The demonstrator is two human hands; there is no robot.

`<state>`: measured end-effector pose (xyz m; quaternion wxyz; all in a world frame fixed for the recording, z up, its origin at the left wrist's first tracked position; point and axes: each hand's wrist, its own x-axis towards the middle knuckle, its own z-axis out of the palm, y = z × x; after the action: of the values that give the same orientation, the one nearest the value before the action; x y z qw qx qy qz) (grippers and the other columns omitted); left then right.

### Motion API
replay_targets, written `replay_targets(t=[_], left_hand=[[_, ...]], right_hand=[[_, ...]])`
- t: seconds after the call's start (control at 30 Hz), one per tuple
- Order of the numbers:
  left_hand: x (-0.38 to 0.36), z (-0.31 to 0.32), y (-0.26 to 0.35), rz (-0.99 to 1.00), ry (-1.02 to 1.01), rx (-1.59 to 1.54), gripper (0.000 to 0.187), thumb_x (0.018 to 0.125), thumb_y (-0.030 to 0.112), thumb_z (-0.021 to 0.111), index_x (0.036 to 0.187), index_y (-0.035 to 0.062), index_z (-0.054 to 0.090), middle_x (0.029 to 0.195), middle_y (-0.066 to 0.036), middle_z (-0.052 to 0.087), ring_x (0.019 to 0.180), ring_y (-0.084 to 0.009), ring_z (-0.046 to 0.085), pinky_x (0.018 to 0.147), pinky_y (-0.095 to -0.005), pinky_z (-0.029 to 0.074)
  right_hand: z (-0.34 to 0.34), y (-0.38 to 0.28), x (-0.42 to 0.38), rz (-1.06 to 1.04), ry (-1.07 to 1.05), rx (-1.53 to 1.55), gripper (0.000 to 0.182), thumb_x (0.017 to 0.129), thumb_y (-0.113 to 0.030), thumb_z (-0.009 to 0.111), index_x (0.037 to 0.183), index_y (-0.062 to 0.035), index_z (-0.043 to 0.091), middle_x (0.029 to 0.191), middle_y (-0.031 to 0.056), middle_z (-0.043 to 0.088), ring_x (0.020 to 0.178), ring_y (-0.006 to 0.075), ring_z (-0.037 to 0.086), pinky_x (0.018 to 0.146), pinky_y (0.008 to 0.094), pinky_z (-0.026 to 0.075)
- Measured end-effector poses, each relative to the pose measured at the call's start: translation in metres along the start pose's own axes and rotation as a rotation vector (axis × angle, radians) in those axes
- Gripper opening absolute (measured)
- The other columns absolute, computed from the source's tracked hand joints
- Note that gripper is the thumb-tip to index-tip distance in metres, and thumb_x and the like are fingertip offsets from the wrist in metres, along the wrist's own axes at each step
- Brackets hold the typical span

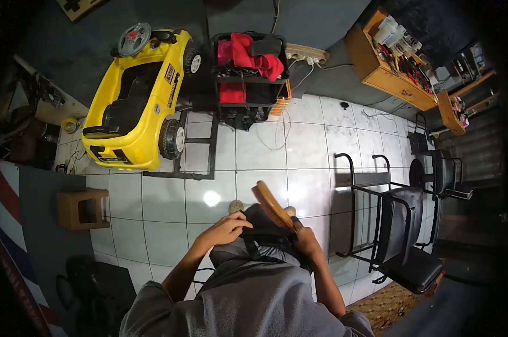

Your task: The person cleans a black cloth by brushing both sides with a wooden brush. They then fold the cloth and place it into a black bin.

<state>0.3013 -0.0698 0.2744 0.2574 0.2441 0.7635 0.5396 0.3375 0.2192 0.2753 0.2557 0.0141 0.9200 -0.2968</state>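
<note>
My right hand (307, 241) is closed around the handle of a wooden brush (272, 206), whose bristles face down and to the left. The brush head points up and away from me, above a black item (261, 223) in front of my lap. At the left edge of that black item, my left hand (229, 227) has its fingers pressed together; a dark strap hangs just below them. Whatever the fingertips hold is too small to make out.
A yellow toy car (158, 101) stands at the upper left, beside a black rack (248, 84) with red cloths. Black chairs (400, 219) are on the right. A brown stool (81, 209) is at the left, a wooden drawer unit (397, 84) at the upper right.
</note>
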Motion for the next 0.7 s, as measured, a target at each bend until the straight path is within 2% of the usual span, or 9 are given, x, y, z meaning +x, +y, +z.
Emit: replay_targets(t=[0.23,0.3,0.37,0.47,0.57,0.6,0.63,0.67,0.7], left_hand=[[-0.001,-0.03,-0.001,-0.073,-0.143,-0.076,0.035,0.084,0.018,0.059,0.118,0.0124,0.053,0.122,-0.013,0.053,0.104,-0.0222,0.055,0.084,-0.0341,0.043],[0.005,-0.029,-0.007,-0.096,-0.132,-0.058,0.037,0.081,0.017,0.06,0.117,0.0125,0.054,0.109,-0.015,0.059,0.096,-0.0266,0.058,0.081,-0.0368,0.044],[0.017,-0.029,-0.031,-0.134,-0.029,0.335,0.037,0.079,0.016,0.061,0.116,0.0122,0.055,0.093,-0.017,0.059,0.087,-0.0318,0.058,0.077,-0.039,0.045],[0.047,-0.05,-0.024,-0.061,0.3,0.465,0.02,0.074,0.01,0.065,0.093,0.005,0.059,0.086,-0.016,0.051,0.08,-0.0339,0.054,0.071,-0.0406,0.044],[0.063,-0.073,0.042,0.199,0.822,0.488,0.024,0.065,0.003,0.067,0.087,0.0034,0.058,0.085,-0.012,0.05,0.079,-0.0295,0.052,0.069,-0.0378,0.043],[0.061,-0.076,0.065,0.295,0.954,0.516,0.025,0.062,0.003,0.068,0.085,0.0034,0.057,0.085,-0.012,0.049,0.078,-0.0287,0.052,0.068,-0.0375,0.043],[0.058,-0.079,0.086,0.392,1.089,0.54,0.026,0.06,0.004,0.069,0.083,0.0033,0.057,0.086,-0.011,0.049,0.078,-0.0279,0.051,0.066,-0.0371,0.043],[0.052,-0.08,0.107,0.5,1.143,0.576,0.024,0.061,0.003,0.069,0.081,0.0033,0.056,0.087,-0.011,0.049,0.079,-0.0276,0.051,0.068,-0.0356,0.043],[0.047,-0.078,0.118,0.61,1.201,0.615,0.021,0.062,0.003,0.068,0.079,0.0033,0.054,0.088,-0.011,0.049,0.081,-0.0274,0.051,0.069,-0.0342,0.043]], right_hand=[[0.004,0.002,0.026,0.004,0.134,0.05,0.024,0.071,-0.006,0.057,0.092,0.0024,0.05,0.082,0.0287,0.059,0.082,0.0446,0.057,0.069,0.0471,0.046],[0.006,0.01,0.039,0.026,0.162,0.054,0.022,0.071,-0.004,0.056,0.091,0.0023,0.05,0.081,0.0282,0.059,0.082,0.0443,0.057,0.068,0.0461,0.046],[0.011,0.02,0.051,-0.074,0.268,0.131,0.013,0.071,0.0,0.052,0.083,0.0028,0.049,0.077,0.0278,0.058,0.079,0.0447,0.057,0.066,0.0473,0.045],[-0.006,0.019,0.073,-0.166,0.43,0.095,0.012,0.071,0.004,0.048,0.082,0.0008,0.048,0.074,0.0238,0.055,0.074,0.0431,0.055,0.063,0.0447,0.044],[-0.072,-0.043,0.055,-0.168,0.768,0.231,0.024,0.074,0.008,0.046,0.097,0.001,0.05,0.075,0.0194,0.055,0.071,0.0376,0.056,0.059,0.0383,0.043],[-0.092,-0.057,0.046,-0.212,0.9,0.168,0.031,0.074,0.009,0.045,0.103,0.0016,0.05,0.08,0.0198,0.057,0.079,0.031,0.061,0.064,0.0365,0.046],[-0.116,-0.077,0.03,-0.352,0.889,0.354,0.043,0.075,0.011,0.046,0.114,-0.0048,0.047,0.101,0.016,0.056,0.094,0.0179,0.055,0.078,0.0258,0.043],[-0.127,-0.084,0.025,-0.622,0.905,0.535,0.044,0.077,0.01,0.047,0.118,-0.0055,0.042,0.118,0.0182,0.05,0.106,0.021,0.051,0.091,0.0289,0.04],[-0.136,-0.094,0.016,-0.726,0.874,0.59,0.047,0.078,0.006,0.052,0.121,-0.0039,0.037,0.119,0.0206,0.049,0.109,0.0238,0.05,0.096,0.0342,0.038]])
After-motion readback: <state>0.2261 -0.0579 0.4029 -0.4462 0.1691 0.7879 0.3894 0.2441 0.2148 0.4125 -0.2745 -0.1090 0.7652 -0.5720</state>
